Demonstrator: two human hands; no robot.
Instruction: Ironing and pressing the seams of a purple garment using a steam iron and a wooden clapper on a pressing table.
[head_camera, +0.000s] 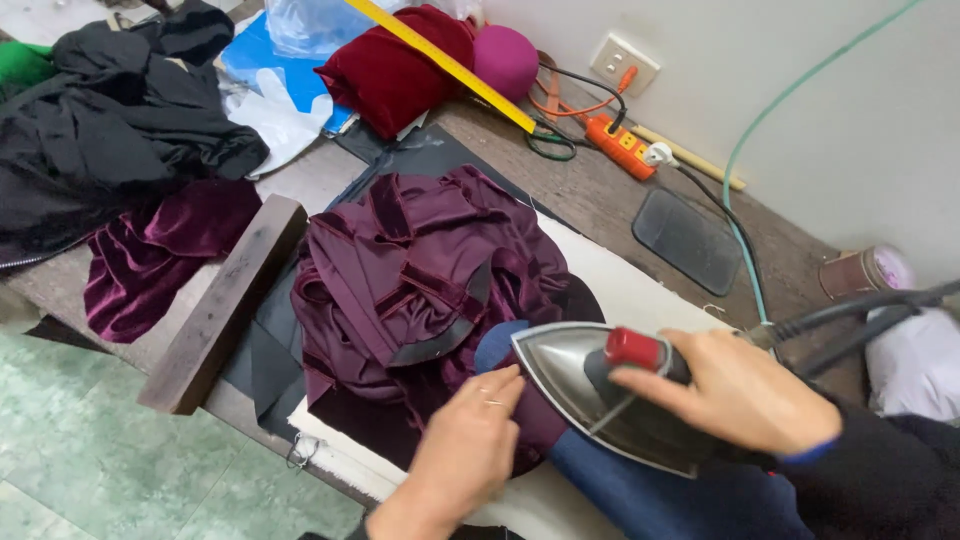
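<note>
My right hand (735, 390) grips the dark handle of a steel iron (560, 370) with a red knob, its tip pointing left onto plum fabric. My left hand (465, 445) lies flat on that fabric just in front of the iron's tip, fingers together, a ring on one finger. The bunched plum velvet garment (420, 270) is heaped beyond both hands on a white pressing cloth (620, 285). A blue padded form (640, 495) lies beneath the iron.
A dark wooden block (225, 305) lies left of the garment. Black clothes (100, 130), more plum velvet (150, 255), a red velvet bundle (395, 65), a yellow ruler (450, 65), an orange power strip (620, 145), a black pad (690, 240) and a thread cone (865, 270) lie around. Green floor is below left.
</note>
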